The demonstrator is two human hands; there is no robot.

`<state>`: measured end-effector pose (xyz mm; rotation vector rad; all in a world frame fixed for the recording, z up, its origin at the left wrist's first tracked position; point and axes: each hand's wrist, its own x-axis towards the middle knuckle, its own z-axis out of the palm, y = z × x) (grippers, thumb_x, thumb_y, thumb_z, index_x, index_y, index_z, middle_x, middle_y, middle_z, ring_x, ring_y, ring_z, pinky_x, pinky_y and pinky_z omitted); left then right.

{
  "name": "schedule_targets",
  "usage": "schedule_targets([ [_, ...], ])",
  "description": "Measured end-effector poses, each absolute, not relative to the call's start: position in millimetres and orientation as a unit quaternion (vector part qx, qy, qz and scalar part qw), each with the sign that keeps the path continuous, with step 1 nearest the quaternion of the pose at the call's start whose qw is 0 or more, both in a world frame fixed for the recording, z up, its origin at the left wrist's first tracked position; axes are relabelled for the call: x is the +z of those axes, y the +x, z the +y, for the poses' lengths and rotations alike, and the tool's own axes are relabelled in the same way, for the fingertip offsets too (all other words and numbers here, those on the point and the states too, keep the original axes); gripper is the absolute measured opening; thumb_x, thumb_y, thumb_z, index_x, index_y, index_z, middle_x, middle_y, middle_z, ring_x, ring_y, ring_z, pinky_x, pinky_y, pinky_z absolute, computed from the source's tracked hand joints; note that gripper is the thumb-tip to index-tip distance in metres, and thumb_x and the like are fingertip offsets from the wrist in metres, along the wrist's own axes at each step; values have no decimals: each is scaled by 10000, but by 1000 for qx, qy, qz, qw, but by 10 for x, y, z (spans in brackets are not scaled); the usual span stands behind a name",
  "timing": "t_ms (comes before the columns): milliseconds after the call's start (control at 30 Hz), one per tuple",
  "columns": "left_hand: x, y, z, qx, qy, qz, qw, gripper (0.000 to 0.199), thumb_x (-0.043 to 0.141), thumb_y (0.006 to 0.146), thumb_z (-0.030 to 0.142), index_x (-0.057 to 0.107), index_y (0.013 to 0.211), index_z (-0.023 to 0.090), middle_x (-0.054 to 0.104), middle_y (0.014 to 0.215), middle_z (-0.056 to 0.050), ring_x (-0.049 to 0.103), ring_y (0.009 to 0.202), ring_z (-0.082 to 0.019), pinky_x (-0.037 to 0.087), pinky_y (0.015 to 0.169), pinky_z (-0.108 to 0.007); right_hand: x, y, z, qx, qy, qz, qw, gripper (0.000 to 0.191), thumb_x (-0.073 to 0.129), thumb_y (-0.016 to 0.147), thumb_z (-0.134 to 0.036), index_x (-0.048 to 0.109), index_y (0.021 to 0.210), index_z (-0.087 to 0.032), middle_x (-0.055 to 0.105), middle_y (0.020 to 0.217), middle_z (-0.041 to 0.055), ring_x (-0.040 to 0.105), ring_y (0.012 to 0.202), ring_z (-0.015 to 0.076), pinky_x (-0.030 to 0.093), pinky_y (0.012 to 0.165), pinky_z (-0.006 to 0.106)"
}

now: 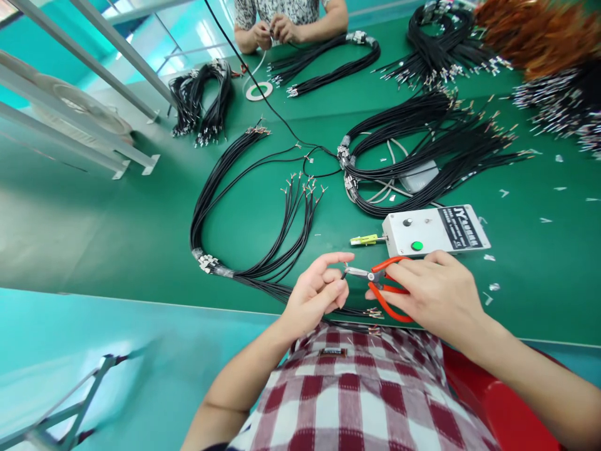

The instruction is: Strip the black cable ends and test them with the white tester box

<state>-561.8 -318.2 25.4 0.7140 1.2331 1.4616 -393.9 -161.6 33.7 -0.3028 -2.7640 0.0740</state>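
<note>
Near the table's front edge, my left hand (319, 293) pinches the end of a black cable, its index finger stretched out above. My right hand (434, 291) is wrapped round the red handles of a pair of pliers (370, 275). The jaws point left and meet the cable end at my left fingertips; whether they are closed on it is too small to tell. From my left hand the cable bundle (256, 282) runs left to a banded middle, then curves up and away. A few more cable ends (373, 313) with bare wire lie below my hands.
Just beyond my right hand sits a white control box (436, 230) with a green button and a yellow-tipped part. Further off lie cable bundles (404, 156) and a roll of white tape (259, 91). Across the table, another person's hands (277, 31) hold something small. Scraps dot the green tabletop (530, 275).
</note>
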Motion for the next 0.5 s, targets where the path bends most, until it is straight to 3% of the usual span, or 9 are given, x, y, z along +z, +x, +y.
schedule_targets([
  [333,190,-5610,-3204,622,281,506,527,455,649,919,379,519,1297,160,532,597,46,364,454,-53,224,410,-177,309,-3942,-1614,-11,-77,-978,194,397,554,981,-442,584,686,-178,628,592,-13,544,533,127,280,642,329],
  [433,157,-5612,-3197,627,262,510,527,448,647,924,367,514,1301,165,541,596,49,355,437,-46,219,400,-173,276,-3933,-1659,78,-86,-974,195,418,570,965,-475,593,662,-188,633,581,-10,517,520,115,295,625,324],
  [500,143,-5620,-3186,633,249,513,523,484,657,917,370,484,1326,178,554,597,54,366,424,-46,225,395,-169,261,-3890,-1676,218,-114,-948,201,448,574,938,-549,606,653,-204,635,570,-7,509,518,118,333,600,316],
])
